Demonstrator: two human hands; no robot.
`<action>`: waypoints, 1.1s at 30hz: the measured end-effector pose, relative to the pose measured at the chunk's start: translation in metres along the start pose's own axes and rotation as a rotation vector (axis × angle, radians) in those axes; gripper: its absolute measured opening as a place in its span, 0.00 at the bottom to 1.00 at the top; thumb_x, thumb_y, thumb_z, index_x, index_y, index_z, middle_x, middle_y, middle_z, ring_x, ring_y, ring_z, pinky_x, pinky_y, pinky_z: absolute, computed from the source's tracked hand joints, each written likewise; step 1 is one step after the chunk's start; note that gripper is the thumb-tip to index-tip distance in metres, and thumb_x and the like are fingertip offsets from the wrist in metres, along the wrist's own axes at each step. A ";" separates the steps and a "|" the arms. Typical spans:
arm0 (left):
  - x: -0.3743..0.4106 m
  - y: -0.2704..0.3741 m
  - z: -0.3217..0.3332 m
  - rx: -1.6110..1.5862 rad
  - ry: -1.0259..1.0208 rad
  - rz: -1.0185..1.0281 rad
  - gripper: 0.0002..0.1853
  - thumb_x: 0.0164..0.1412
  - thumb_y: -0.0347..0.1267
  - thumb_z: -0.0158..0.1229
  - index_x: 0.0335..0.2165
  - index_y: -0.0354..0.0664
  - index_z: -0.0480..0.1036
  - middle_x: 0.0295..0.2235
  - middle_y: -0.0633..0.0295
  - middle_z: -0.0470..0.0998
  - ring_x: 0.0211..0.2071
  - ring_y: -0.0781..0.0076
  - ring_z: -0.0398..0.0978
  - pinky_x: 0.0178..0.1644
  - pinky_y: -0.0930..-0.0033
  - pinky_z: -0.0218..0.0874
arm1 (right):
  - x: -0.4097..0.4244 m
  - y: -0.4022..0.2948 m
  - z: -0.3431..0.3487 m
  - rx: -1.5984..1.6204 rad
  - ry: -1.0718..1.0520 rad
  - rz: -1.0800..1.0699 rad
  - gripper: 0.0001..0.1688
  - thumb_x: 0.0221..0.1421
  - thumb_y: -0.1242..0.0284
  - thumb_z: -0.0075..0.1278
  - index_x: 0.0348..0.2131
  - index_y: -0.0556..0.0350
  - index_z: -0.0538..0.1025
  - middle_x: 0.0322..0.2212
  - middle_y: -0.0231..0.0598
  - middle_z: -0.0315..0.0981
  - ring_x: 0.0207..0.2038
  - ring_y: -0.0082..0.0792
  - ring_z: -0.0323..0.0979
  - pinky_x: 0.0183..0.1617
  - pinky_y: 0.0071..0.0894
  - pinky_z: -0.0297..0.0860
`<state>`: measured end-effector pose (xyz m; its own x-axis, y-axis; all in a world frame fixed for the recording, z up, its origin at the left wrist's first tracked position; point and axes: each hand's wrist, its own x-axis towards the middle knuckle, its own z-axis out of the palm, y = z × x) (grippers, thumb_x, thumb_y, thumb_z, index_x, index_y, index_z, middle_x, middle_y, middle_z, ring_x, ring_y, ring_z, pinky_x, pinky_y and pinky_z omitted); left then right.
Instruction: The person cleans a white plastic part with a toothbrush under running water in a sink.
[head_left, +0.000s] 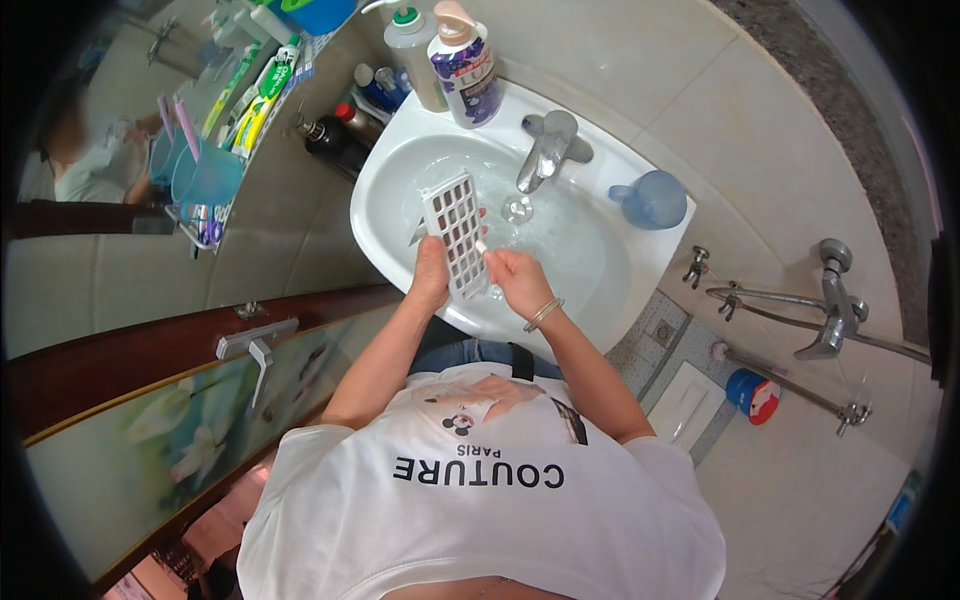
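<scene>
Over a white washbasin (375, 180), my left hand (430, 274) grips a white plastic grid panel (459, 229) with rows of rectangular openings, tilted upright. Darker patches and a bit of reddish tone show through the openings; what lies behind them I cannot tell. A pointed grey, metal-looking piece (417, 232) juts out at the panel's left side. My right hand (519, 279), with bangles at the wrist, pinches a small white stick-like thing (481, 246) against the panel's right edge. Most of that thing is hidden in the fingers. Clear water stands in the basin below.
A chrome faucet (551, 150) rises behind the basin, near a drain plug (517, 209). Two pump bottles, one a Lux bottle (466, 75), stand at the back rim. A blue cup (651, 200) sits on the right corner. Left are a dark bottle (331, 141) and a shelf cup (206, 176).
</scene>
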<state>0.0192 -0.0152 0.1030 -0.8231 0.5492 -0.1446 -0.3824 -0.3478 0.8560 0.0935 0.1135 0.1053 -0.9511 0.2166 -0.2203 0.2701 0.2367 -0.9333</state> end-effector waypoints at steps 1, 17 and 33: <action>0.000 0.001 0.001 0.001 -0.015 0.002 0.48 0.43 0.65 0.45 0.51 0.36 0.56 0.47 0.55 0.65 0.44 0.68 0.67 0.46 0.66 0.62 | 0.001 0.000 -0.003 0.015 0.008 0.005 0.23 0.54 0.61 0.39 0.16 0.59 0.69 0.11 0.41 0.64 0.16 0.32 0.64 0.23 0.31 0.60; 0.003 0.005 -0.005 0.075 -0.067 -0.017 0.50 0.44 0.68 0.35 0.54 0.40 0.50 0.49 0.55 0.62 0.46 0.67 0.64 0.47 0.63 0.61 | 0.003 -0.006 -0.012 0.018 -0.032 0.031 0.22 0.54 0.62 0.40 0.16 0.59 0.69 0.12 0.40 0.65 0.16 0.32 0.63 0.24 0.30 0.60; 0.010 0.007 -0.001 -0.100 0.045 -0.024 0.42 0.51 0.62 0.35 0.52 0.39 0.53 0.47 0.53 0.64 0.44 0.66 0.66 0.46 0.65 0.61 | -0.002 -0.012 -0.011 -0.034 0.022 -0.016 0.23 0.54 0.61 0.39 0.17 0.61 0.69 0.14 0.45 0.66 0.19 0.42 0.67 0.27 0.37 0.62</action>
<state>0.0081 -0.0133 0.1066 -0.8306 0.5240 -0.1885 -0.4402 -0.4104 0.7986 0.0941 0.1209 0.1204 -0.9519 0.2328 -0.1990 0.2603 0.2725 -0.9263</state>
